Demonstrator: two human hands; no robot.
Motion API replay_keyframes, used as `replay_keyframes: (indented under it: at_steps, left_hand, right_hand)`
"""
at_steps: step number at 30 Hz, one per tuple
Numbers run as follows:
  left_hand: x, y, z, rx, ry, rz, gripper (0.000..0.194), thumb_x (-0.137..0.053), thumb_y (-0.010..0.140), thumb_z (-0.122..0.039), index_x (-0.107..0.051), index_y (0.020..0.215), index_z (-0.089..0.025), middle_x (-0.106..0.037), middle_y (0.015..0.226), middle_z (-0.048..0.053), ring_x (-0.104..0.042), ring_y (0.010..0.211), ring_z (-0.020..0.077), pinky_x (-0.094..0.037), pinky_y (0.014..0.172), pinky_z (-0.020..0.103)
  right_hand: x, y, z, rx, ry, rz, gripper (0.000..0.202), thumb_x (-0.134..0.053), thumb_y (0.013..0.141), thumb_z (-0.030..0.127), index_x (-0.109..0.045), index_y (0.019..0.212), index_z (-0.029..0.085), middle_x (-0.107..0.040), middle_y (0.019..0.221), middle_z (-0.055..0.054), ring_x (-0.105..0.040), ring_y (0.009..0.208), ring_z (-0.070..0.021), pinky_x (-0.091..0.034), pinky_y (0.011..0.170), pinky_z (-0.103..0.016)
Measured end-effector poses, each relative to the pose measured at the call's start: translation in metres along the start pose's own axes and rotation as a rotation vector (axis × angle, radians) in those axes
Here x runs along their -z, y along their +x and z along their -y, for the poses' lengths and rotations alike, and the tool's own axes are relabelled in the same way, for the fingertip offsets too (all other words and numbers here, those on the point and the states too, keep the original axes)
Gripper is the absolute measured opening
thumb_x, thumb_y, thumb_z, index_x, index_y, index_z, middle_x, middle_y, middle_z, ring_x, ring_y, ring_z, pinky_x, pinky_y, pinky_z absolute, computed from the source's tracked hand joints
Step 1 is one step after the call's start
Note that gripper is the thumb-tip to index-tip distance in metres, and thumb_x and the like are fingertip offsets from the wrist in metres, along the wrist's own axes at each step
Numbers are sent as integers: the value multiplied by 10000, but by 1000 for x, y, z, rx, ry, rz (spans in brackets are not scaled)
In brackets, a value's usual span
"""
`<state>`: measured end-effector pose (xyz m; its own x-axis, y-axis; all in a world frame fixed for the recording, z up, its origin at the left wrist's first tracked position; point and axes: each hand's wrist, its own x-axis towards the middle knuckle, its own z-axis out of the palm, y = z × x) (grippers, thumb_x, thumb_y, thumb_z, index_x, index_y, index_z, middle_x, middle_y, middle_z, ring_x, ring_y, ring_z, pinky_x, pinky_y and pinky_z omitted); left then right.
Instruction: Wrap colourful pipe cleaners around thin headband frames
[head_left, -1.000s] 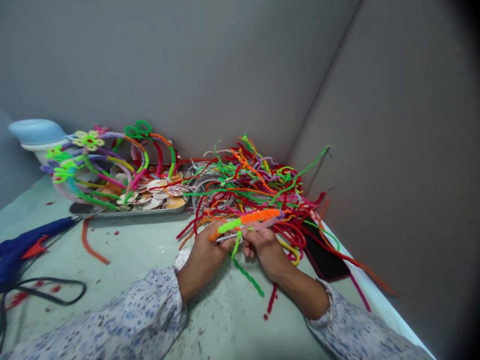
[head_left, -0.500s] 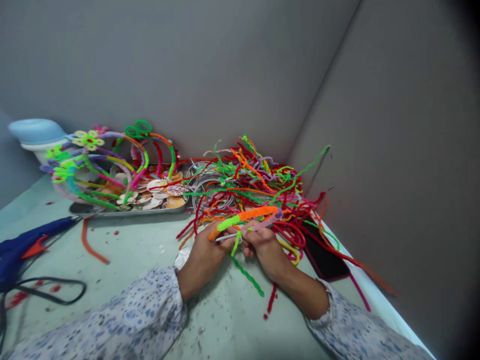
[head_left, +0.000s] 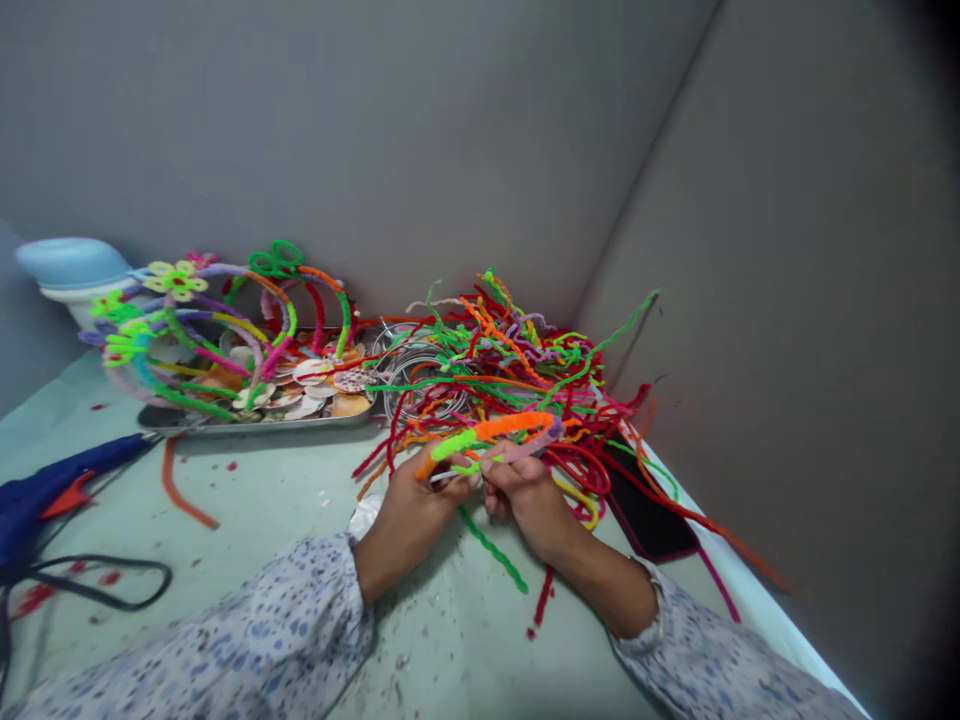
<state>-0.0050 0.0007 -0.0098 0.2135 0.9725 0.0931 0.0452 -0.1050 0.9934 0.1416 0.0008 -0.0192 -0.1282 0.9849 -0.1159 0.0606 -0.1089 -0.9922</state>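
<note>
Between my hands is a headband (head_left: 514, 426) wrapped in orange, lime green and purple pipe cleaner, with a bare whitish stretch near my left fingers. My left hand (head_left: 420, 500) is closed around its left end. My right hand (head_left: 529, 495) pinches the opposite side, where a lilac wrap shows. A short lime-green pipe cleaner (head_left: 466, 468) lies against the bare stretch between my fingertips; its ends are partly hidden. Below my hands a dark green pipe cleaner (head_left: 495, 552) rests on the table.
Behind my hands spreads a heap of coloured pipe cleaners (head_left: 517, 340) beside coiled wire (head_left: 420, 370). Finished flower headbands (head_left: 176, 282) stand on a metal tray (head_left: 300, 428) of shells. A blue glue gun (head_left: 67, 470) lies left, a dark phone-like slab (head_left: 652, 520) right. Walls stand behind and right.
The lime-green end that hung below the bare stretch has been brought up and now lies along it between my fingers. My hands have barely shifted.
</note>
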Motion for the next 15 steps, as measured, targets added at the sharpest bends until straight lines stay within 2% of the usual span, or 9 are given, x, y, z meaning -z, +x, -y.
replay_keyframes:
  at_steps: [8, 15]
  left_hand:
    - [1, 1, -3, 27, -16, -1, 56, -600, 746, -132, -634, 722, -169, -621, 697, -19, -549, 667, 107, -430, 638, 201]
    - [0, 1, 0, 60, 6, -51, 18, -628, 729, -182, -642, 726, -171, -633, 672, -18, -569, 651, 123, -433, 601, 212]
  right_hand:
    - [-1, 1, -1, -49, 33, -34, 106, -506, 758, 247, -553, 705, 168, -523, 454, 46, -457, 426, -95, -346, 453, -212]
    - [-3, 0, 1, -64, 13, -41, 191, -521, 777, 315, -559, 662, 168, -520, 439, 40, -442, 402, -91, -349, 435, -208]
